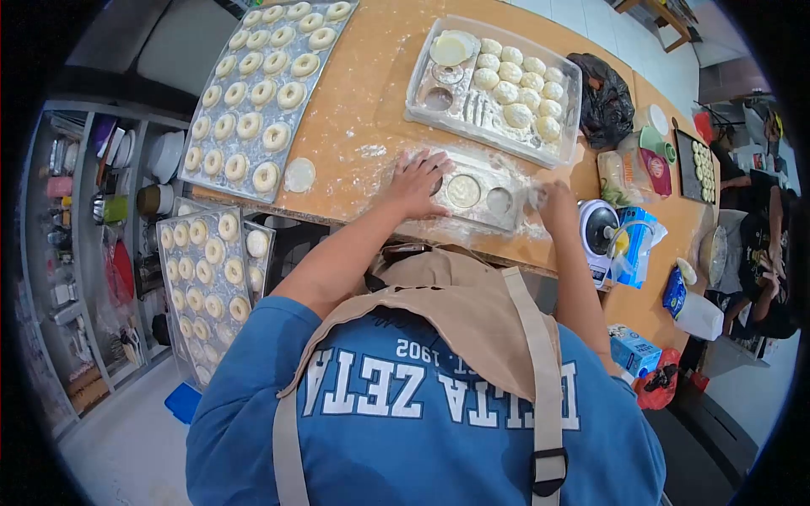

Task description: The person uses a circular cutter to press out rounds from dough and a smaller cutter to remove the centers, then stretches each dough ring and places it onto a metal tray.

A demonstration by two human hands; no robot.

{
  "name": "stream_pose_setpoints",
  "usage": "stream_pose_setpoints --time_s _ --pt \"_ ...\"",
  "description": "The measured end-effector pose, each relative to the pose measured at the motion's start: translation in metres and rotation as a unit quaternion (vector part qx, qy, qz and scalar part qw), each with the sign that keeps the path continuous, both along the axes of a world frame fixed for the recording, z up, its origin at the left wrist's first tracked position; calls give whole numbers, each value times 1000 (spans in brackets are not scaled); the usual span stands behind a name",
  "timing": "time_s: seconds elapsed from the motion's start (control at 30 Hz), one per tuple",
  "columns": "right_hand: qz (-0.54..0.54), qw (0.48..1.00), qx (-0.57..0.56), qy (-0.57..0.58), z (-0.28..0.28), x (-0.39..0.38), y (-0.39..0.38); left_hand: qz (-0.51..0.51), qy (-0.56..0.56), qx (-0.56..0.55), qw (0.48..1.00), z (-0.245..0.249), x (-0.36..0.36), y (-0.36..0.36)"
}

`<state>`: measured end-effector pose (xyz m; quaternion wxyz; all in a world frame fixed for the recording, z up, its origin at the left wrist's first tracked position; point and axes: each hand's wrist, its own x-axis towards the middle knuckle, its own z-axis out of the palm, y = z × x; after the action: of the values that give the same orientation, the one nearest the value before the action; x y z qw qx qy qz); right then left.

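Note:
My left hand (pixel 418 183) lies with fingers spread on the left end of a flour-dusted metal mould plate (pixel 483 171), overlapping one of its round hollows. Pale dough (pixel 463 191) fills the middle hollow, while the right hollow (pixel 499 201) shows bare. Just off the plate's right end, my right hand (pixel 557 205) is curled closed low over the floury table; what its fingers hold, if anything, I cannot tell. Behind the plate stands a clear plastic tub (pixel 411 110) with several dough balls (pixel 517 115), a pale disc (pixel 453 48) and round metal pieces (pixel 438 99).
A large tray (pixel 283 139) of dough rings lies at the back left, beside a flat dough disc (pixel 299 175). More ring trays (pixel 202 274) stand below the table's left edge. A kitchen scale (pixel 597 232), a black bag (pixel 602 101) and packages fill the right. Another person (pixel 759 244) is at far right.

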<state>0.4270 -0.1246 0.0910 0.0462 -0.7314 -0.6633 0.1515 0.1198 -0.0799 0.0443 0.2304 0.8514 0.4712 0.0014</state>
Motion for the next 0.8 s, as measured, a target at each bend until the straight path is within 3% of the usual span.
stream_pose_setpoints --time_s 0.13,0.23,0.3,0.4,0.8 --pt "75 990 38 -114 -14 7 -13 0 -5 -1 1000 -3 0 -1" --pt "86 987 138 -17 -14 -38 -10 -2 3 -10 1000 -1 0 -2" --pt "83 996 -23 19 5 -83 -5 -3 7 -9 1000 -1 1 -1" --pt "168 985 -10 42 -9 -111 -4 -4 10 -2 1000 -1 0 0" --pt "219 975 -5 -38 -25 -119 2 -4 6 13 1000 -5 -1 -2"
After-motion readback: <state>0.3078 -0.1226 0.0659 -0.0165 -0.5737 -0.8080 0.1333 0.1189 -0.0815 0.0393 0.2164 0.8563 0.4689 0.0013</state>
